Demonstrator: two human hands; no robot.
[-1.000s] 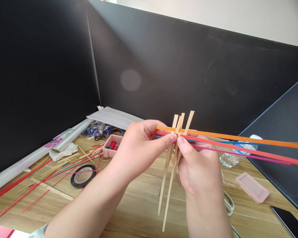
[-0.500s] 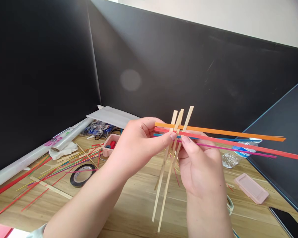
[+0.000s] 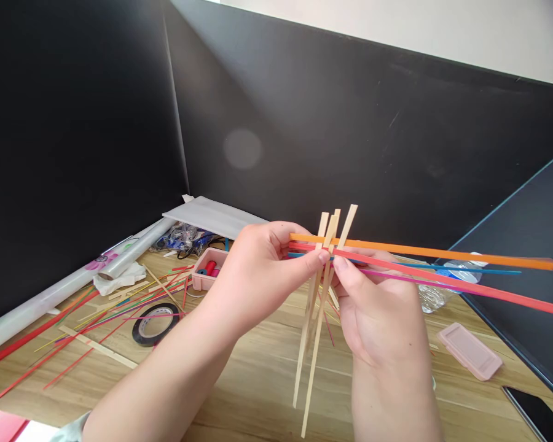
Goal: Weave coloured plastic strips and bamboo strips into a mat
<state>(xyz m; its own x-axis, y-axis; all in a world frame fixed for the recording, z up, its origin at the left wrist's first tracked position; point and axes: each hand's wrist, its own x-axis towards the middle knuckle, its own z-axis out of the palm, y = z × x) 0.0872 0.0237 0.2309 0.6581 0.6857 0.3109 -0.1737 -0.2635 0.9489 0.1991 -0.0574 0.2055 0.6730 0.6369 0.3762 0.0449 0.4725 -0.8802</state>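
Note:
Both my hands hold a small lattice of crossed strips above the table. Several pale bamboo strips (image 3: 311, 368) run nearly upright through it. Across them lie an orange strip (image 3: 424, 250), a red strip (image 3: 442, 275), a blue strip (image 3: 498, 271) and a magenta strip (image 3: 396, 274), reaching far to the right. My left hand (image 3: 276, 264) pinches the left side, its thumb on the crossing. Close beside it, my right hand (image 3: 373, 301) grips the right side, thumb pressed near the red strip. The fingers behind the strips are mostly hidden.
Loose coloured strips (image 3: 115, 313) and a roll of black tape (image 3: 141, 331) lie at left on the wooden table (image 3: 258, 380). Behind is a pink box (image 3: 203, 282) with thread spools. At right are a plastic bottle (image 3: 433, 298), a pink case (image 3: 470, 350) and a phone (image 3: 534, 411).
The upright bamboo strips have tilted slightly, their lower ends swinging right. The coloured strips' right ends have shifted right, and more of the blue one shows. Both hands keep their grip.

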